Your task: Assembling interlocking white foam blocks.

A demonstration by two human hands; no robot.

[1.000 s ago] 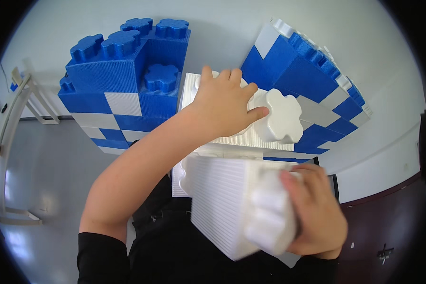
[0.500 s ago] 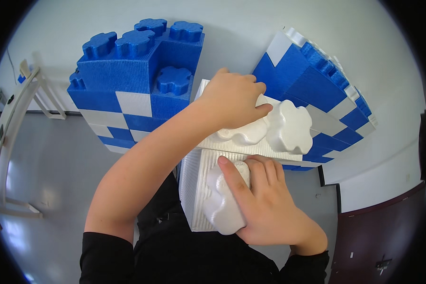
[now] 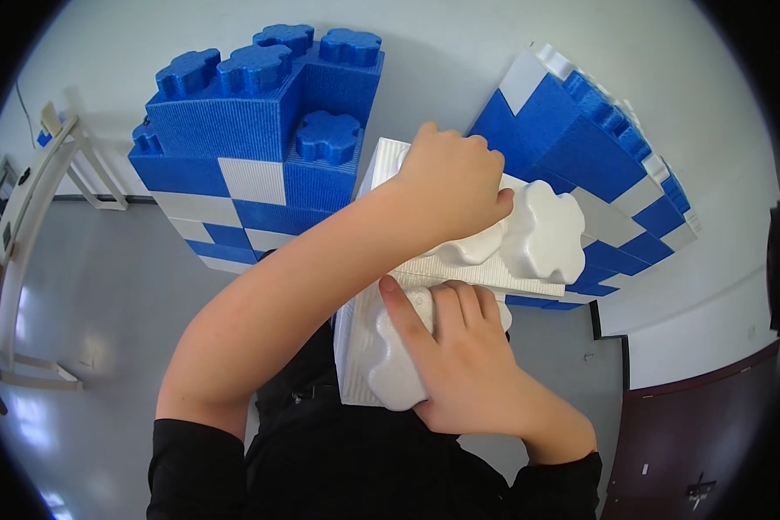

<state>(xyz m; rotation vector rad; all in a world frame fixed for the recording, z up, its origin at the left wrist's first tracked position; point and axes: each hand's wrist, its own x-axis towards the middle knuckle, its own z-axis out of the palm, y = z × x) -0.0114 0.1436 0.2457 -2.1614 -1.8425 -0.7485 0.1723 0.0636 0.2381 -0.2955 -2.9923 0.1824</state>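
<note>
Two large white toy building blocks with flower-shaped studs are in front of my body. My left hand [image 3: 455, 186] reaches across to the farther white block [image 3: 529, 282], its fingers curled over a stud that it partly hides. Beside that hand, another white stud [image 3: 544, 230] shows on the same block. On the nearer white block [image 3: 352, 360], my right hand [image 3: 475, 368] wraps round a wavy stud [image 3: 394, 368], forefinger and thumb along its sides. A second stud's edge peeks out past the right fingers. The blocks' sides lie close together; whether they touch is partly hidden.
A blue-and-white block wall [image 3: 199, 182] topped with blue studs rises at the far left. Another checkered block wall [image 3: 563, 139] stands at the far right. A white table [image 3: 39, 191] is along the left edge, and a dark red door [image 3: 702, 433] is at lower right.
The nearer block and my right hand have moved up and slightly left, and the block has tilted so less of its side shows. My left hand still grips the farther block.
</note>
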